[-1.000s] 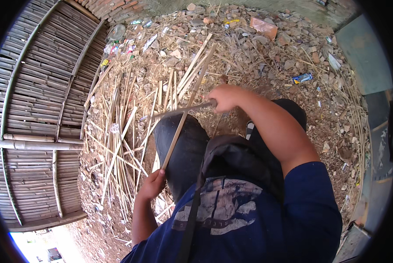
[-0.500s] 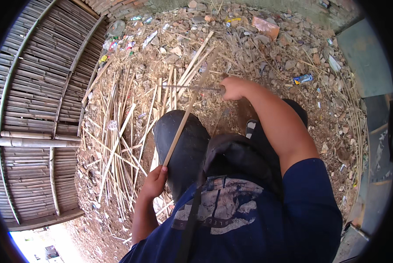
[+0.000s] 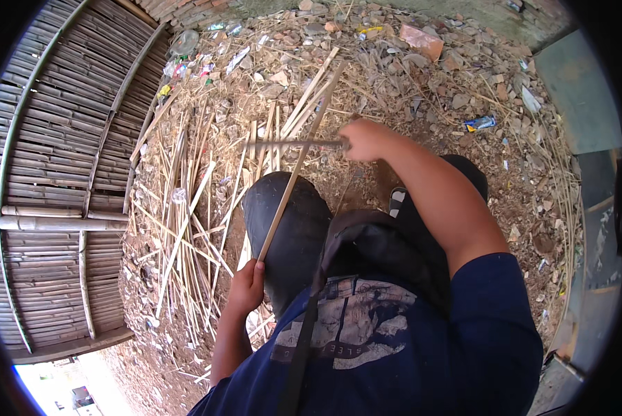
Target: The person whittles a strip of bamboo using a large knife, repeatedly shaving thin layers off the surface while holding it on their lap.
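My left hand [image 3: 246,286] is closed around the near end of a long, flat bamboo strip [image 3: 283,201]. The strip slants up and to the right, passing over my left knee [image 3: 304,208]. In front of me, my right hand [image 3: 366,141] grips the handle of a long-bladed knife [image 3: 276,143]. Its narrow blade points left, smeared by motion, and crosses the strip above my knee; whether the two touch I cannot tell. Most of the handle is hidden in my fist.
Many cut bamboo strips [image 3: 186,236] lie in a loose heap on the ground to my left. A bamboo slat wall [image 3: 61,139] stands beyond them. Rubble, a broken brick [image 3: 422,43] and a blue wrapper [image 3: 480,123] are scattered ahead. Grey panels [image 3: 577,90] stand at right.
My right hand and the knife have shifted slightly left and nearer to me. The strip's far end, blurred before, now shows sharply. My left hand has hardly moved.
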`<state>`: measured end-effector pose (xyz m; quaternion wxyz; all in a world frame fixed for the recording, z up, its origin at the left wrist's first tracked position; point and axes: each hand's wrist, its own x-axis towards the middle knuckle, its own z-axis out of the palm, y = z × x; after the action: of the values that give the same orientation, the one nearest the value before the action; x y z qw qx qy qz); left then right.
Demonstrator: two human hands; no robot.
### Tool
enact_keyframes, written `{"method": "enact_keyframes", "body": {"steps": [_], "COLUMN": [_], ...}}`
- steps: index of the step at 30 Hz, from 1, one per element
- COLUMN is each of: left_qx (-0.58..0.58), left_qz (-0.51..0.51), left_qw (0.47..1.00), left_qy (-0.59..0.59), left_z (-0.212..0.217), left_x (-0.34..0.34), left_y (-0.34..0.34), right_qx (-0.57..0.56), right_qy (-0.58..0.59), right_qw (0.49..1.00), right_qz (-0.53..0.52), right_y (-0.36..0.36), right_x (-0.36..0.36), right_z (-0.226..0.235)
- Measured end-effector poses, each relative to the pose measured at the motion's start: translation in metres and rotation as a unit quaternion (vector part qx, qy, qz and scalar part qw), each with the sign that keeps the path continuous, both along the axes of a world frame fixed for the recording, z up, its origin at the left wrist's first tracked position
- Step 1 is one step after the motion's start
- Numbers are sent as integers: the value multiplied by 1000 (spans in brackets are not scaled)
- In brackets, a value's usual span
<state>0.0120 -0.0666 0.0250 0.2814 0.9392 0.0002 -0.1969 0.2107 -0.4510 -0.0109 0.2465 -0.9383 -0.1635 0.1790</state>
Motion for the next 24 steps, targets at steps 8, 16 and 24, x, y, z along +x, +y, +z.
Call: {"method": "enact_keyframes", "body": {"steps": [8, 16, 24], "left_qx": [-121, -98, -42], "left_qz": [10, 31, -3], "left_qw": [991, 992, 999], "left_qy": [53, 69, 34], "left_z": [-15, -15, -3], "left_x": [3, -8, -7], "left_y": [20, 24, 17], "right_qx": [-20, -5, -33], "right_qy": [-48, -60, -44], "right_qw": [998, 997, 997], "right_qz": [35, -43, 45], "right_y": [23, -1, 30], "right_x": [-7, 8, -18], "right_z": [19, -8, 36]}}
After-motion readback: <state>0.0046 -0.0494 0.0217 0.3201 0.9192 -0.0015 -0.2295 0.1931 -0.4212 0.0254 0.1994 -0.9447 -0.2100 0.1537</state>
